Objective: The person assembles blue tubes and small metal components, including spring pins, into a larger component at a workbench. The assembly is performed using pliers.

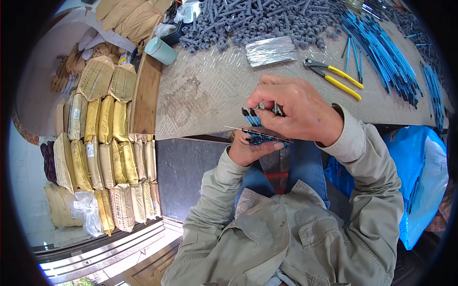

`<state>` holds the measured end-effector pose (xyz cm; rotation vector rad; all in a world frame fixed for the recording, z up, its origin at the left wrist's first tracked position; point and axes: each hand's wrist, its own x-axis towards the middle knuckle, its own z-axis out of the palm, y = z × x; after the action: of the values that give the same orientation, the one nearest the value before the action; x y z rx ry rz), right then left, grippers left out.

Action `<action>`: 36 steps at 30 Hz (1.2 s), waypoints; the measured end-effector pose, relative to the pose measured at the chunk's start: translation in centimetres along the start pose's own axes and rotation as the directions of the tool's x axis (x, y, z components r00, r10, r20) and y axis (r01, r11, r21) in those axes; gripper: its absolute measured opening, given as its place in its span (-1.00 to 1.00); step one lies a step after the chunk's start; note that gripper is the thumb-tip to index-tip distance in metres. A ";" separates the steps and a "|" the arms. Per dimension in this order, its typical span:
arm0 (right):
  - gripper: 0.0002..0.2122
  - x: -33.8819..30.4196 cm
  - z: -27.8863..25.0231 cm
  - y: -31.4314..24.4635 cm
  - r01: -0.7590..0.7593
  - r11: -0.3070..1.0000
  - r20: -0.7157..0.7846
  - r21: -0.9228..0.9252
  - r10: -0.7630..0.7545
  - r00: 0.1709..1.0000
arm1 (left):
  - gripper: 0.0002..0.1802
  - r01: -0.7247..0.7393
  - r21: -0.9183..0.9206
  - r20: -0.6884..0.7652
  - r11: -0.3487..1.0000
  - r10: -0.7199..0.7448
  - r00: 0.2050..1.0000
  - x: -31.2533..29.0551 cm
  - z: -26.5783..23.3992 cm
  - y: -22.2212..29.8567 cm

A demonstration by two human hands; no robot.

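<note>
Over my lap at the table's near edge, my left hand (250,148) is closed round a small bundle of blue rods with black ends (261,137). Thin metal wires or pins stick out across this bundle. Just above it, my right hand (298,107) has its fingers curled in a pinch at the black tips of more blue rods (248,113). Small metallic or dark bits show between the right fingers, too small to name. Beyond the hands lies a flat stack of thin silvery wires (271,50). Yellow-handled pliers (336,78) rest to its right.
Grey plastic fittings (257,21) are heaped at the table's back. Many blue-and-black rods (381,52) lie at the right. A pale green cup (161,50) stands at the left edge, beside stacked brown packages (112,119). A blue plastic bag (415,176) hangs at the right.
</note>
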<state>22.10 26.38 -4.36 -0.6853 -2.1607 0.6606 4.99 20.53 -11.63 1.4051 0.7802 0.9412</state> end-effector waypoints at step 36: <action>-0.41 -3.0 3.0 10.0 0.229 0.943 0.496 -0.243 -0.082 0.865 | -0.76 -0.121 0.024 0.124 0.992 0.117 0.985 2.8 -1.6 -0.9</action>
<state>23.99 30.96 -14.02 -0.5205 -2.7863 0.4538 4.83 23.77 -12.33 1.5360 0.6269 0.9276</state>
